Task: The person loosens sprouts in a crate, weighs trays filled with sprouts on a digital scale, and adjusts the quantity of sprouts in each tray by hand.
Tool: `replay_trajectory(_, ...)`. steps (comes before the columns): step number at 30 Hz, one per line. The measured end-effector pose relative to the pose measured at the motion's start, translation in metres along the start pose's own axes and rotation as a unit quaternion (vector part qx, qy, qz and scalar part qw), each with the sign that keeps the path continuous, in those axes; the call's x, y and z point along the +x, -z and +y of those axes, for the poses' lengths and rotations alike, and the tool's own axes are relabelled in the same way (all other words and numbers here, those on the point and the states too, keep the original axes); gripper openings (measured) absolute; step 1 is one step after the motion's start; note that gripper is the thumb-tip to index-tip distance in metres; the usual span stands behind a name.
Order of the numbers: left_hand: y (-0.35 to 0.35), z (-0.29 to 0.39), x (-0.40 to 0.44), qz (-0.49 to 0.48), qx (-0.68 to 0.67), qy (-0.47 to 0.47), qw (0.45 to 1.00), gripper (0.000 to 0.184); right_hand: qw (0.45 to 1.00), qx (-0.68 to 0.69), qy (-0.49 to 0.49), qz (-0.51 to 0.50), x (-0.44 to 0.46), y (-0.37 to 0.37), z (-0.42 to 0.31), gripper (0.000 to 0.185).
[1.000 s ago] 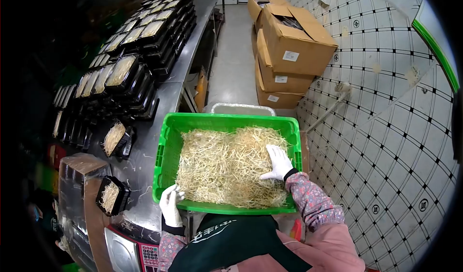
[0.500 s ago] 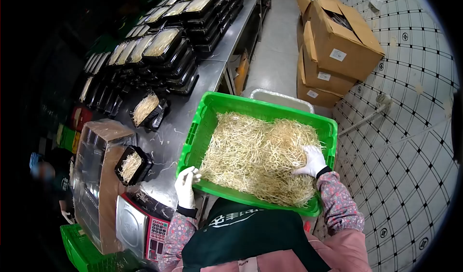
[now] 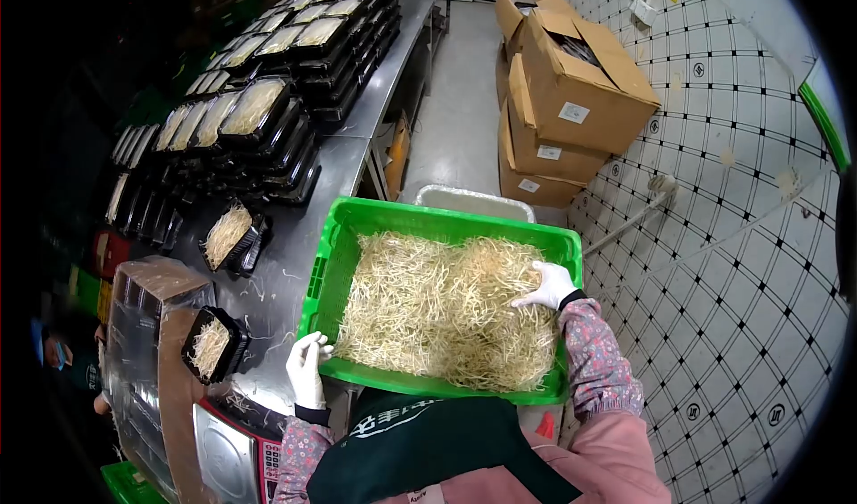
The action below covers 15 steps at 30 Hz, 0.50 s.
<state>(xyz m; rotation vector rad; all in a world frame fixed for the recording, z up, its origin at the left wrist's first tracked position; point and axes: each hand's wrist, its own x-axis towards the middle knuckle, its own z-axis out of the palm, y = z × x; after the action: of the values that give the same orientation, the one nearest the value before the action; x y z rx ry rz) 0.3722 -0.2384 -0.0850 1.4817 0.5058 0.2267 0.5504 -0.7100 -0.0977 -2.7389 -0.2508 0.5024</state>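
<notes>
A green plastic crate (image 3: 446, 221) holds a thick bed of pale bean sprouts (image 3: 411, 303). My right hand (image 3: 546, 287), in a white glove, reaches over the crate's right side. Its fingertips are sunk into the sprouts, with the thumb apart and a clump between. At the crate's near left corner is my gloved left hand (image 3: 307, 370), its fingers bent together by the rim. Whether they hold the rim or a few strands is hidden. Left of that hand, a black tray (image 3: 234, 348) with sprouts (image 3: 211, 347) sits tilted near a scale (image 3: 225, 455).
Stacked black packs of sprouts (image 3: 254, 107) fill the far part of the steel table (image 3: 344, 151). Another filled tray (image 3: 228, 234) lies nearer. A plastic-wrapped carton (image 3: 174, 397) stands left. Cardboard boxes (image 3: 589, 84) are piled by the tiled wall. A person (image 3: 76, 361) is at the far left.
The view has turned right, so everything sits further left and slightly lower. My right hand stays at the sprouts, and my left hand stays at the crate's corner.
</notes>
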Motion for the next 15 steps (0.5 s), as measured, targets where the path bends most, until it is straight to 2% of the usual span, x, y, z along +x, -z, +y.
replay_trajectory(3, 0.007, 0.004, 0.004, 0.003, -0.004, -0.006, 1.0, 0.02, 0.993, 0.058, 0.024, 0.102, -0.005, 0.043, -0.035, 0.094)
replay_trajectory(6, 0.01, 0.006, 0.011, -0.005, 0.003, -0.021, 1.0, 0.02, 0.991, 0.053, 0.08, 0.098, 0.004, 0.073, -0.089, 0.089)
replay_trajectory(8, 0.012, 0.008, 0.015, -0.01, 0.01, -0.023, 1.0, 0.021, 0.986, -0.026, 0.137, 0.093, 0.005, 0.079, -0.144, 0.083)
replay_trajectory(10, 0.013, 0.007, 0.019, -0.018, 0.001, -0.019, 1.0, 0.022, 0.976, -0.06, 0.201, 0.062, 0.021, 0.049, -0.185, 0.085)
replay_trajectory(12, 0.012, 0.007, 0.023, -0.028, -0.02, -0.021, 0.999, 0.022, 0.974, -0.046, 0.223, -0.012, 0.04, -0.004, -0.222, 0.085)
replay_trajectory(14, 0.008, 0.011, 0.027, -0.041, -0.008, -0.012, 0.999, 0.022, 0.951, -0.165, 0.221, -0.141, 0.06, -0.051, -0.258, 0.101)
replay_trajectory(15, 0.01, 0.009, 0.03, -0.059, 0.008, 0.003, 0.998, 0.026, 0.944, -0.18, 0.224, -0.161, 0.066, -0.071, -0.257, 0.11)
